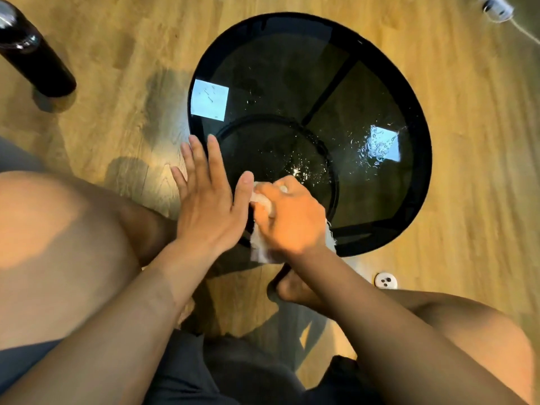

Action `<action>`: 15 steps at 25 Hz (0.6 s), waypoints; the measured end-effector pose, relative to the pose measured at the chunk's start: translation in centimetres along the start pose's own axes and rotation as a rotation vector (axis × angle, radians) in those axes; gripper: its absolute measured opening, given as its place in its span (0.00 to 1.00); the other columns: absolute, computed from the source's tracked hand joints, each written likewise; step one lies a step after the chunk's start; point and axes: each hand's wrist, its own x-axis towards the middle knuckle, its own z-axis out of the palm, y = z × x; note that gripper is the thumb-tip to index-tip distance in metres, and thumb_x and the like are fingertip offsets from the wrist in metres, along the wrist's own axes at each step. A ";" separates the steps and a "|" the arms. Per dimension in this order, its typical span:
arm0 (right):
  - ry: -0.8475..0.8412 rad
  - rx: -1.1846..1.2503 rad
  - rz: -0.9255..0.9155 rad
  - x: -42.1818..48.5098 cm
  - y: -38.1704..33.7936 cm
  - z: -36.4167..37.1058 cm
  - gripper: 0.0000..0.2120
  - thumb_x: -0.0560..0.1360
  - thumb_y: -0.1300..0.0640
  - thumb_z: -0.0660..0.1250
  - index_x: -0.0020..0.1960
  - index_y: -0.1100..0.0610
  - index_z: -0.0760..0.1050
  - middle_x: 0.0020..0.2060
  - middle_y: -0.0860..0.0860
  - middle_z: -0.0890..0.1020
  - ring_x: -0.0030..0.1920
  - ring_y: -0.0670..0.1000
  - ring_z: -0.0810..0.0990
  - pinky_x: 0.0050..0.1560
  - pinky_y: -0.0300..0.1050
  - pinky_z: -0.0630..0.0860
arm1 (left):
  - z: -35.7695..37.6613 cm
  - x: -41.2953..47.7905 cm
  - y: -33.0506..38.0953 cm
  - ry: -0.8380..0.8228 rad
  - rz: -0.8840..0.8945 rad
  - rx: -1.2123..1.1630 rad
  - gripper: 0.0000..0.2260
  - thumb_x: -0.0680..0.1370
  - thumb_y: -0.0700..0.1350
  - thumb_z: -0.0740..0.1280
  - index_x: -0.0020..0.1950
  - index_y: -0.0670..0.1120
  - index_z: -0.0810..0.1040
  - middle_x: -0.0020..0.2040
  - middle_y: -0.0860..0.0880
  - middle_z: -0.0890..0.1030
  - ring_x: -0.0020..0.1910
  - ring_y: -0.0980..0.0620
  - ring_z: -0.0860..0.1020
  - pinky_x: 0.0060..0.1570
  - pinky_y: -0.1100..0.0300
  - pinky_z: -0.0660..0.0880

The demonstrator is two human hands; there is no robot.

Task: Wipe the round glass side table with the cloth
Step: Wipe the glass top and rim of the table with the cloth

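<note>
Cloth (260,247): white, thin, crumpled, frayed at its right edge; it lies on the near edge of the table (422,171), with a flap hanging over the rim toward the person. Right hand (292,220) bunches it, fingers curled round the cloth and knuckles up, pressing it down on the glass. Left hand (207,206) is beside it over the near-left rim, flat, fingers straight and slightly spread, thumb tip touching the cloth; it holds nothing. Cannot tell whether the palm rests on the rim or is just above it. Table: round top of dark smoked glass in a black band rim, standing directly in front of the seated person, between the knees. Seen through the glass: a black lower ring (335,185) and straight black bars (330,89) of the frame. Water drops (298,171) are scattered over the glass just beyond the right hand, with more toward the right side. Two bright square reflections, one at the left (209,99) and one at the right (384,143), the latter broken up by drops. Floor (131,54): light wood-grain planks. A foot (292,290) rests under the near edge of the table. A dark cylindrical bottle (35,51) stands on the floor, well apart at the far left; contents cannot be told. A small white round object (385,280) lies on the floor near the table's near-right side. A white object with a cord (496,7) lies at the far right. Bare knees and dark shorts (248,375) are nearest the camera.
</note>
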 end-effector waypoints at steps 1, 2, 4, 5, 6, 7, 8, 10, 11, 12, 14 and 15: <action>0.014 -0.039 0.052 -0.6 3.0 -0.9 0.13 0.76 0.46 0.59 0.60 0.41 0.69 0.52 0.53 0.78 0.48 0.59 0.79 0.43 0.50 0.75 | 0.2 0.1 -0.1 -0.056 -0.007 0.025 0.35 0.78 0.66 0.38 0.79 0.47 0.35 0.79 0.41 0.35 0.78 0.45 0.34 0.76 0.42 0.37; 0.040 -0.093 0.135 -0.9 6.4 -2.1 0.14 0.76 0.46 0.59 0.61 0.40 0.67 0.52 0.55 0.79 0.49 0.60 0.80 0.45 0.50 0.75 | 0.5 0.1 -0.2 -0.117 -0.007 0.054 0.35 0.78 0.67 0.37 0.78 0.47 0.33 0.78 0.42 0.32 0.77 0.44 0.32 0.76 0.40 0.38; 0.070 -0.174 0.411 -0.7 14.4 -5.0 0.13 0.78 0.45 0.59 0.62 0.44 0.71 0.54 0.60 0.79 0.52 0.64 0.80 0.50 0.53 0.76 | 1.3 0.1 -0.4 -0.182 0.015 0.110 0.36 0.77 0.69 0.35 0.77 0.50 0.30 0.77 0.44 0.27 0.75 0.41 0.28 0.75 0.40 0.36; 0.063 -0.180 0.575 -0.5 17.4 -6.6 0.15 0.79 0.45 0.59 0.63 0.47 0.73 0.54 0.62 0.79 0.54 0.65 0.79 0.54 0.55 0.76 | 1.5 0.1 -0.5 -0.175 0.029 0.127 0.36 0.76 0.70 0.35 0.76 0.51 0.28 0.76 0.44 0.26 0.73 0.41 0.26 0.74 0.40 0.33; 0.059 -0.180 0.674 -0.4 19.0 -7.5 0.16 0.79 0.44 0.58 0.63 0.50 0.73 0.54 0.64 0.79 0.56 0.66 0.78 0.55 0.56 0.76 | 1.6 0.1 -0.6 -0.153 0.041 0.142 0.36 0.75 0.70 0.34 0.76 0.52 0.27 0.76 0.44 0.26 0.72 0.42 0.24 0.72 0.41 0.31; 0.074 -0.177 0.698 -0.3 18.9 -7.5 0.17 0.80 0.44 0.58 0.62 0.51 0.74 0.53 0.65 0.80 0.55 0.67 0.78 0.55 0.56 0.75 | 1.7 0.2 -0.7 -0.132 0.053 0.157 0.37 0.74 0.71 0.33 0.75 0.53 0.27 0.76 0.45 0.25 0.71 0.42 0.23 0.70 0.42 0.28; 0.096 -0.171 0.673 -0.2 17.0 -6.9 0.16 0.80 0.46 0.58 0.62 0.52 0.74 0.52 0.65 0.80 0.54 0.67 0.79 0.54 0.55 0.75 | 1.7 0.2 -0.7 -0.121 0.062 0.167 0.37 0.74 0.72 0.33 0.75 0.53 0.26 0.76 0.45 0.25 0.70 0.42 0.22 0.69 0.43 0.27; 0.111 -0.175 0.491 0.0 10.2 -3.8 0.15 0.80 0.47 0.58 0.61 0.51 0.76 0.50 0.63 0.81 0.49 0.66 0.80 0.47 0.53 0.75 | 1.8 0.2 -0.8 -0.105 0.084 0.158 0.37 0.74 0.72 0.33 0.76 0.54 0.27 0.76 0.45 0.26 0.70 0.43 0.21 0.69 0.44 0.26; 0.123 -0.143 0.368 0.0 6.1 -2.1 0.14 0.79 0.47 0.59 0.58 0.50 0.78 0.47 0.61 0.81 0.45 0.64 0.81 0.43 0.51 0.75 | 1.8 0.2 -0.8 -0.095 0.096 0.132 0.37 0.74 0.72 0.33 0.76 0.53 0.28 0.77 0.45 0.27 0.70 0.43 0.21 0.69 0.44 0.26; 0.140 -0.075 0.240 -0.1 2.0 -0.6 0.12 0.78 0.47 0.59 0.53 0.49 0.79 0.44 0.58 0.81 0.41 0.63 0.81 0.39 0.49 0.75 | 1.7 0.2 -0.8 -0.079 0.102 0.091 0.37 0.74 0.71 0.32 0.77 0.53 0.31 0.77 0.45 0.28 0.71 0.44 0.22 0.71 0.43 0.26; 0.089 0.100 0.059 -0.1 -3.3 0.9 0.08 0.77 0.48 0.60 0.51 0.47 0.76 0.42 0.54 0.79 0.40 0.58 0.79 0.35 0.46 0.74 | 1.5 0.3 -0.8 -0.008 0.109 0.016 0.36 0.76 0.69 0.32 0.79 0.51 0.36 0.79 0.45 0.33 0.75 0.47 0.28 0.74 0.42 0.30; 0.042 0.139 -0.010 0.1 -3.3 1.1 0.08 0.77 0.47 0.60 0.52 0.45 0.75 0.44 0.52 0.77 0.44 0.56 0.78 0.36 0.46 0.73 | 1.4 0.4 -0.8 0.013 0.136 0.015 0.35 0.78 0.68 0.33 0.80 0.50 0.38 0.80 0.45 0.35 0.77 0.48 0.30 0.74 0.42 0.32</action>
